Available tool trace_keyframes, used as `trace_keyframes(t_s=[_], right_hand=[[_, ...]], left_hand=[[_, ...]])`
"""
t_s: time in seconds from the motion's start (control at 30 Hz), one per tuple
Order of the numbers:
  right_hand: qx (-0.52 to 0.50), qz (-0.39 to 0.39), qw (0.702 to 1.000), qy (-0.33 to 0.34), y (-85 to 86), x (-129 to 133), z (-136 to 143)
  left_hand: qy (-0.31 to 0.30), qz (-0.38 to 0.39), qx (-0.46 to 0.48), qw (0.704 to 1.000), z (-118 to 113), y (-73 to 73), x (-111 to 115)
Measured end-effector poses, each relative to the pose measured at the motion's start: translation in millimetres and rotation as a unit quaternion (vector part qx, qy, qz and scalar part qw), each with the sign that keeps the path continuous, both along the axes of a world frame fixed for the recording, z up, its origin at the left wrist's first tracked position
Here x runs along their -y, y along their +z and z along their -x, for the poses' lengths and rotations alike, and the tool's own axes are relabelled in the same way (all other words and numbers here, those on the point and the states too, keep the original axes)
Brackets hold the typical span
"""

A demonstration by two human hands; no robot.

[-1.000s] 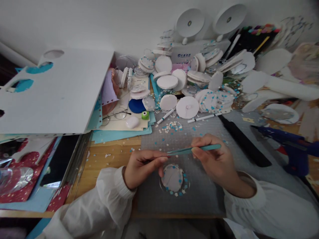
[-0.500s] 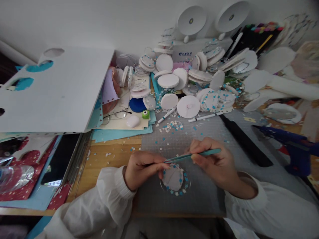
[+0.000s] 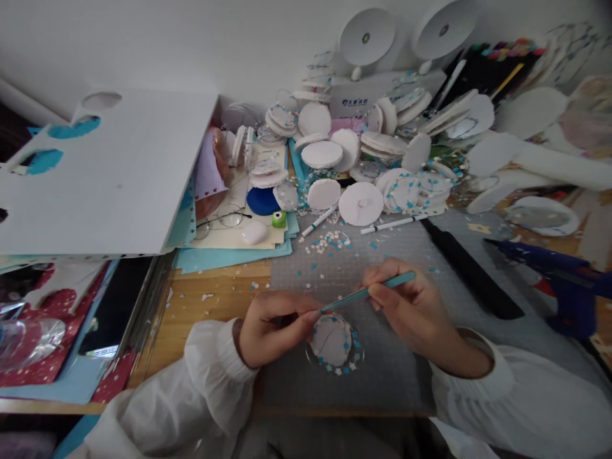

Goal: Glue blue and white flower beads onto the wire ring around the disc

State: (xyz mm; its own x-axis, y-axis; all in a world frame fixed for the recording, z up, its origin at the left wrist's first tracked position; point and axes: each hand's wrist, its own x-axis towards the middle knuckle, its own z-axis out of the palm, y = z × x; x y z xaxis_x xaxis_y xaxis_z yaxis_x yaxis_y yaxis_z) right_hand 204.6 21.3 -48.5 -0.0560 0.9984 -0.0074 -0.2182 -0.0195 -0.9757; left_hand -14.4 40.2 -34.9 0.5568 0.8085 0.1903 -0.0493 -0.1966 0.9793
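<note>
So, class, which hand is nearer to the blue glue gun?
Right. The right hand, holding tweezers, is left of the blue glue gun, apart from it; the left hand is farther left.

Slim teal tweezers (image 3: 356, 296) slant near a pale round disc (image 3: 331, 342) ringed with small blue and white flowers (image 3: 338, 371).
</note>
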Motion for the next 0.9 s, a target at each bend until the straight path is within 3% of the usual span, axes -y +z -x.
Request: trace_keyframes(t_s=[0.17,0.23,0.33,0.47,0.57,0.63,0.77,0.9], right_hand=[[-0.029,0.002,0.999,-0.039,10.2,-5.8,2.4],[-0.038,-0.002,0.998,-0.052,12.4,-8.4,1.8],[-0.05,-0.013,0.997,-0.063,12.3,-12.3,-0.8],[-0.034,-0.017,0.995,-0.091,8.2,-16.2,-5.4],[-0.041,-0.005,0.992,-0.115,7.1,-17.5,-6.2],[-0.054,0.001,0.991,-0.123,8.1,-17.9,-5.0],[-0.052,-0.003,0.992,-0.114,9.0,-17.6,-2.0],[0.007,-0.026,0.991,-0.129,4.7,-14.0,-1.8]], left_hand=[[0.11,-0.008,-0.086,0.99,-1.9,-0.4,-3.6],[0.125,0.012,-0.134,0.983,-0.6,1.9,-9.8],[-0.004,0.069,-0.207,0.976,5.9,8.4,-19.9],[-0.195,0.147,-0.262,0.933,15.4,15.7,-24.0],[-0.254,0.215,-0.265,0.905,16.8,14.7,-21.3],[-0.25,0.233,-0.262,0.902,14.8,12.3,-20.2],[-0.193,0.219,-0.229,0.929,9.0,7.7,-21.3],[-0.138,0.189,-0.217,0.948,5.4,2.7,-22.2]])
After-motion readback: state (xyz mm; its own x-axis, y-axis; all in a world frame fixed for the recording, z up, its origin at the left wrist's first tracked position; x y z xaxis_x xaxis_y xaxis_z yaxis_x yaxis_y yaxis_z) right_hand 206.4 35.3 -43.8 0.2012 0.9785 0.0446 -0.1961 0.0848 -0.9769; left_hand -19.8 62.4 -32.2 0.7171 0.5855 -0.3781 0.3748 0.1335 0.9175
